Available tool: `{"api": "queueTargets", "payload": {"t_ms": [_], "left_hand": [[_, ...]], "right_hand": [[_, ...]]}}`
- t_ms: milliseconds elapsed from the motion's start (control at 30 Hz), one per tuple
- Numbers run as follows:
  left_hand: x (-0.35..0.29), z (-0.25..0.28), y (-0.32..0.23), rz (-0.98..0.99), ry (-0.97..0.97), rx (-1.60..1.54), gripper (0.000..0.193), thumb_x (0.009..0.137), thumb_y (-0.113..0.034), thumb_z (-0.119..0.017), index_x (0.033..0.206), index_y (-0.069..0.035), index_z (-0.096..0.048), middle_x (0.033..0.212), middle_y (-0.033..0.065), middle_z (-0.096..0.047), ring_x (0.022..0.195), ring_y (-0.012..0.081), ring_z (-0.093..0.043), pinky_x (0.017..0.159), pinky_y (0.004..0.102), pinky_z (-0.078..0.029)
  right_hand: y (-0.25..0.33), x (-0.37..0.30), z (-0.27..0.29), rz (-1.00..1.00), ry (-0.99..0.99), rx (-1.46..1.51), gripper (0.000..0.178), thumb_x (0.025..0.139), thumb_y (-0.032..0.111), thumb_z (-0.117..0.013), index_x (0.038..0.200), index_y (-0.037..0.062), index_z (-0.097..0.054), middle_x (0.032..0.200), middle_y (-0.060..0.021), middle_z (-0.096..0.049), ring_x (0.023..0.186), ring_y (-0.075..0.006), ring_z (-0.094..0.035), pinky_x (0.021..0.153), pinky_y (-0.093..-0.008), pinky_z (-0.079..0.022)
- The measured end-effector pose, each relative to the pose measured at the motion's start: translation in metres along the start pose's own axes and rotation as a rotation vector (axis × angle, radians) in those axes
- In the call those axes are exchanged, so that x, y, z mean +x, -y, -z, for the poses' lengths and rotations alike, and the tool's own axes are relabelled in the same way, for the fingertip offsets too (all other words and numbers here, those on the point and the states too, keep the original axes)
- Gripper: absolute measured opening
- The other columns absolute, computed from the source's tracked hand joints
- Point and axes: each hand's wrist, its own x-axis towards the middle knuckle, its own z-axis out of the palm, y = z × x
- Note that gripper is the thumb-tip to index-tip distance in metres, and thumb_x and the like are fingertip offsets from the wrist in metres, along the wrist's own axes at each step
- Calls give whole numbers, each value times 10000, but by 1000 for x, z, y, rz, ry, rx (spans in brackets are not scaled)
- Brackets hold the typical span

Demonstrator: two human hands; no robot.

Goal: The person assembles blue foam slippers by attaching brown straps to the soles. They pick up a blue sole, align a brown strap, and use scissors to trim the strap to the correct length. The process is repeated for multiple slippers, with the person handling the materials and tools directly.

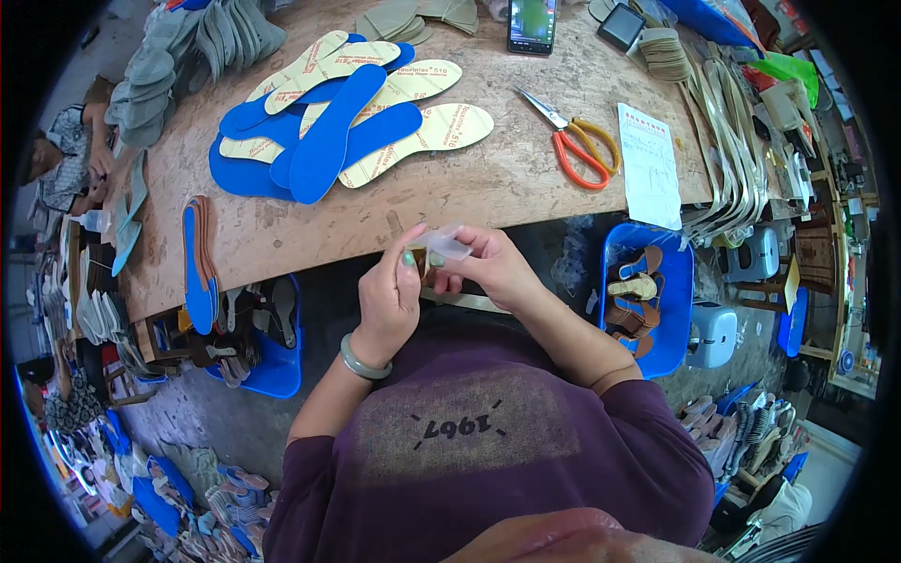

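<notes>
In front of my chest, just off the table's near edge, both hands meet around a small translucent whitish piece (447,246), thin like plastic film. My left hand (389,291) is closed, thumb and forefinger pinching its left side. My right hand (497,267) is closed too, with thumb and fingers on its right side. Something brownish shows between the hands, too hidden to name. Beyond them on the table lies a loose pile of insoles: blue ones (338,131) and cream ones (441,129) with red print.
The wooden table (375,220) holds scissors (577,145) with orange handles, a paper sheet (649,167), a phone (532,25) and stacked insoles (199,263). Blue bins (678,281) with shoe parts stand below its edge, right and left. Another person (75,155) sits at far left.
</notes>
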Motion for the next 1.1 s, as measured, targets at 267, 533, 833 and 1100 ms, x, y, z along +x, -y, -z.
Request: {"api": "queueTargets", "payload": {"t_ms": [267,533,833,1100], "left_hand": [[3,-3,9,51,-39,-234,247,952,-79,-494,1182,-16,-556,930,82,-628,842,122,-615,744,258,-488],[0,0,11,168,11,-550,176,962,-98,-506,1103,-20,-576,982,42,-603,837,90,-580,735,223,-472],[0,9,5,-280,-152,142,190,897,-137,-579,1016,-1,-637,940,123,-594,820,253,-597,717,310,-479],[-17,12,-4,-261,-79,306,354,911,-171,-554,1216,10,-554,955,136,-598,829,273,-605,744,327,-487]], "right_hand": [[-6,4,-3,-33,-19,74,195,880,104,-625,1042,-4,-635,839,-57,-652,683,-113,-632,587,-210,-493],[-15,9,13,-256,124,290,128,862,125,-664,879,2,-632,743,-61,-635,586,-98,-596,554,-196,-477],[-22,3,-8,-20,111,203,159,907,136,-612,989,6,-654,793,-36,-648,655,-78,-591,602,-195,-458],[-24,0,-19,65,24,-11,160,917,125,-599,1014,9,-649,797,-29,-636,678,-77,-593,608,-199,-472]]}}
